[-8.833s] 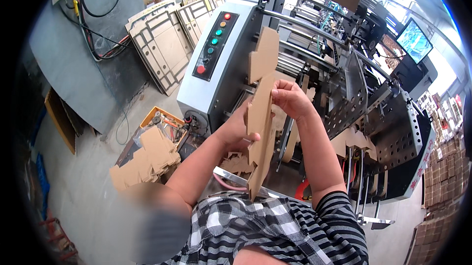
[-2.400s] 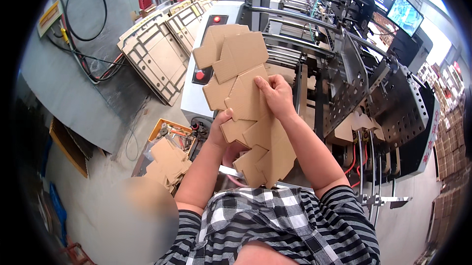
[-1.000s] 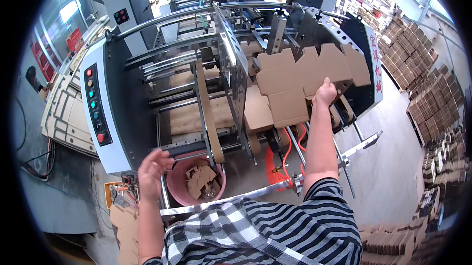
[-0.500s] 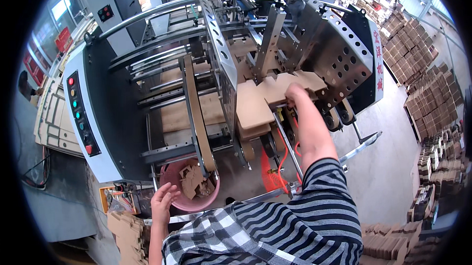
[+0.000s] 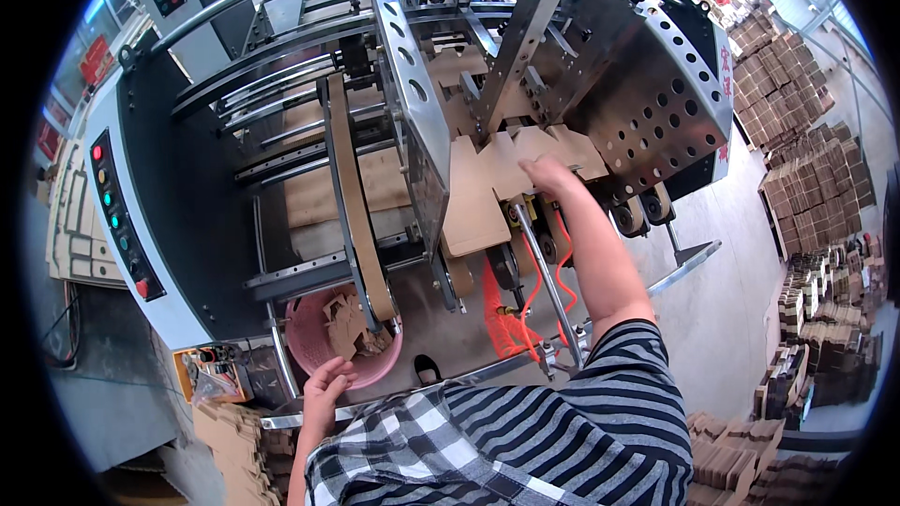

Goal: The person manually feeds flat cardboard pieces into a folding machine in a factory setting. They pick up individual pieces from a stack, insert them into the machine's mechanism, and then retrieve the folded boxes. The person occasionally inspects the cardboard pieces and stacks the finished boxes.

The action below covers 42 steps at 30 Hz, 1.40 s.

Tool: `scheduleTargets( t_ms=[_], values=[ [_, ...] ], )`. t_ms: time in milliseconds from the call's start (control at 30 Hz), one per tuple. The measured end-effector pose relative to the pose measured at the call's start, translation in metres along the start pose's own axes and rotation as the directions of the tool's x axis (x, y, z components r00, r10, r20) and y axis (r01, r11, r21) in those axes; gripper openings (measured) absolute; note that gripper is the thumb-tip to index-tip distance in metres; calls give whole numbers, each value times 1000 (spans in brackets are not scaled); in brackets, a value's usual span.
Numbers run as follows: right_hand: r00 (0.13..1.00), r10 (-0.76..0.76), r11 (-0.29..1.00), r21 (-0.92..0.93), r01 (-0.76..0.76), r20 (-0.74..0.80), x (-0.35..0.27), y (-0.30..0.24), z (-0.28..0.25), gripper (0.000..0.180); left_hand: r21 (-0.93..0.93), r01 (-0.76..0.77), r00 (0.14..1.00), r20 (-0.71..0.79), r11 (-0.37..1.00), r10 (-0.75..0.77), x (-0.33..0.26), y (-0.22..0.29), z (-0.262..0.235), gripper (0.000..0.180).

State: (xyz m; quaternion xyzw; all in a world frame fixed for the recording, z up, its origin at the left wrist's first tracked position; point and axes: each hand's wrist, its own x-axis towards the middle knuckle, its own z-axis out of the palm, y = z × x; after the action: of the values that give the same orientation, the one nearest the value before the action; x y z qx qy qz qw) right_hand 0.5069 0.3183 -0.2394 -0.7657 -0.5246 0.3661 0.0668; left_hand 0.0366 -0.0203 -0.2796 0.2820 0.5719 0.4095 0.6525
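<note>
My right hand is at the near edge of a small stack of brown die-cut cardboard blanks in the machine's feeder. Its thumb side lies over the top blank, and the other fingers look curled at the notched edge, partly hidden. A perforated metal plate stands along the stack's left side, and an upright metal bar rises behind it. Down at the lower left, my left hand has its fingers stretched out and holds nothing. It hovers by the rim of a pink bin.
Cardboard scraps lie in the bin. A button panel sits on the machine's left side. Orange hoses hang under the feeder. Bundled cardboard stacks stand on the right, and more blanks are at lower left.
The view has shifted, and the machine shows larger and further left. My right hand has come up slightly over the blanks' edge. My left hand remains empty near the bin.
</note>
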Motion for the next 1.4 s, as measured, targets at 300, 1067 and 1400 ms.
scheduleTargets(
  t_ms=[300,1067,1400],
  values=[
    [991,25,933,353,-70,128,8,-2,11,50,-4,32,999,4,999,-32,-10,-18,-7,39],
    [88,-987,157,719,676,133,-337,-189,114,30,-144,-212,965,-188,967,184,-128,-100,-114,42],
    [235,-661,619,341,708,713,-379,-281,618,65,206,-92,-33,-979,974,204,-320,-161,-282,25]
  ],
)
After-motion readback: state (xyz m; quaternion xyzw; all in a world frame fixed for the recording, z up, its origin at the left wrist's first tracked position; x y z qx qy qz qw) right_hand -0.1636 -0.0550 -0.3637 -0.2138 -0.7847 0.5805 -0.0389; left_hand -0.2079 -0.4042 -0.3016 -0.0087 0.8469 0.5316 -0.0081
